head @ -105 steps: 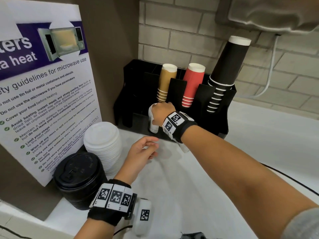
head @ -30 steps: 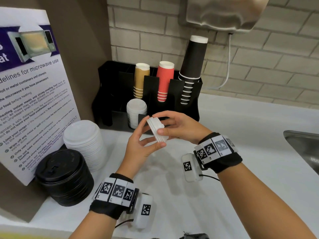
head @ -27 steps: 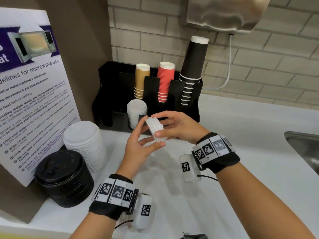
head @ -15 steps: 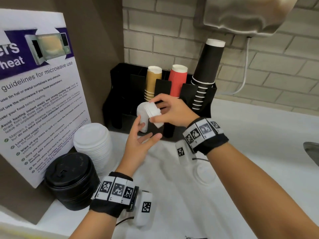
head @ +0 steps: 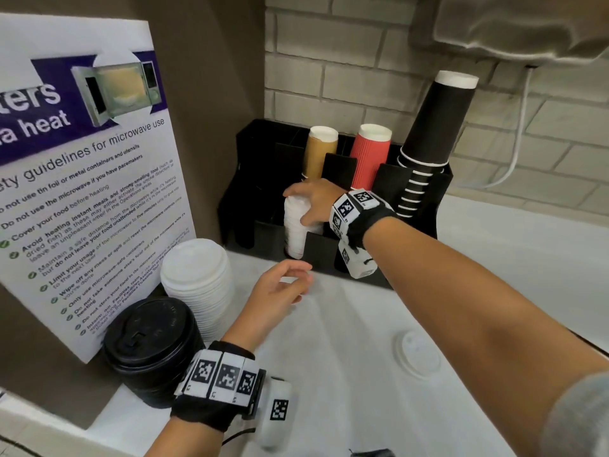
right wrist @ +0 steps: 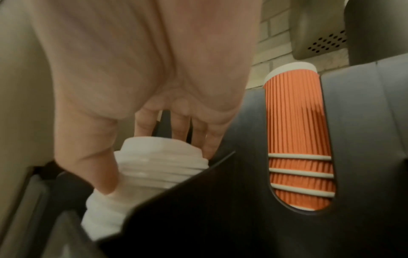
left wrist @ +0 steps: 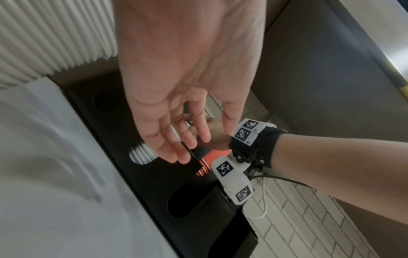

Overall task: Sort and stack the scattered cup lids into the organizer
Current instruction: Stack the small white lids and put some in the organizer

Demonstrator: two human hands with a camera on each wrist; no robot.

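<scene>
My right hand (head: 296, 207) reaches into the black organizer (head: 260, 159) and grips the top of a stack of small white lids (head: 295, 237) standing in a front slot. In the right wrist view the thumb and fingers (right wrist: 106, 183) curl round the upper lids (right wrist: 159, 162) of that stack. My left hand (head: 301, 280) hovers open and empty over the counter just in front of the organizer. One loose white lid (head: 417, 356) lies flat on the counter under my right forearm.
A tall stack of larger white lids (head: 197, 275) and a stack of black lids (head: 151, 344) stand at the left by a microwave notice board (head: 82, 179). Brown (head: 319, 153), red (head: 369, 156) and black cups (head: 428, 133) fill the organizer's back slots.
My right hand carried the small lids from between both hands forward onto the stack in the organizer slot. My left hand let go and dropped towards the counter.
</scene>
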